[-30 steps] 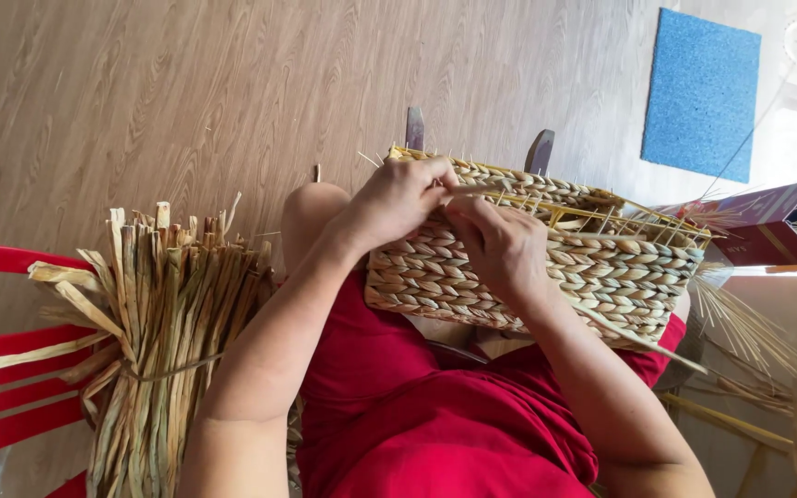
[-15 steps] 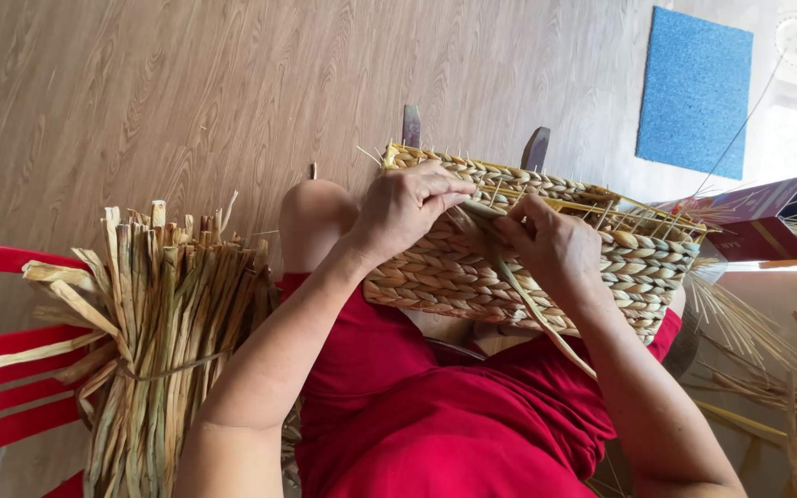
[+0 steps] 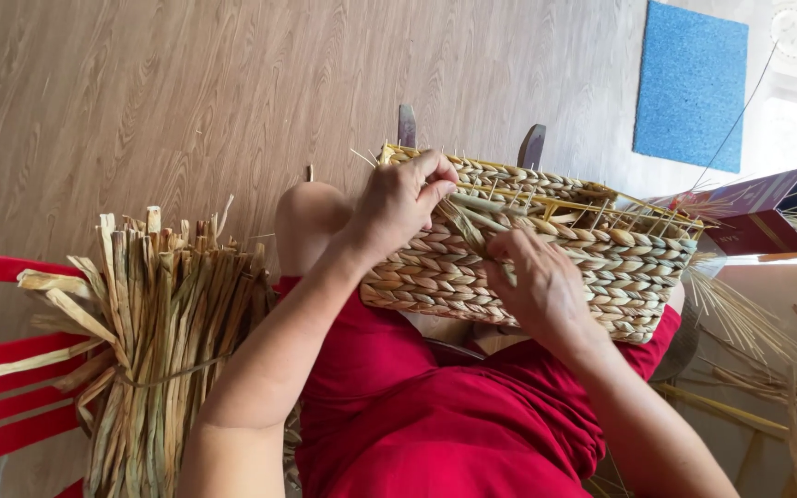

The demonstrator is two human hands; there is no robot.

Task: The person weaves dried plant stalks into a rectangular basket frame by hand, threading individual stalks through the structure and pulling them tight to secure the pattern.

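Note:
A half-woven straw basket [image 3: 620,267] with a braided wall and thin upright stakes along its rim rests on my lap, over red clothing. My left hand [image 3: 403,198] sits on the basket's near rim corner, pinching a flat straw strand [image 3: 463,226]. The strand runs down across the wall to my right hand [image 3: 537,286]. That hand lies against the outer wall with its fingers closed around the strand.
A tied bundle of dried straw [image 3: 159,341] leans on a red slatted chair [image 3: 2,369] to my left. Loose straws [image 3: 767,387] lie at the right. A maroon box [image 3: 749,217] and a blue mat [image 3: 691,83] sit on the wood-pattern floor beyond the basket.
My right hand went out along the rim, then came back down onto the basket wall, drawing the strand with it. My left hand stayed on the rim corner.

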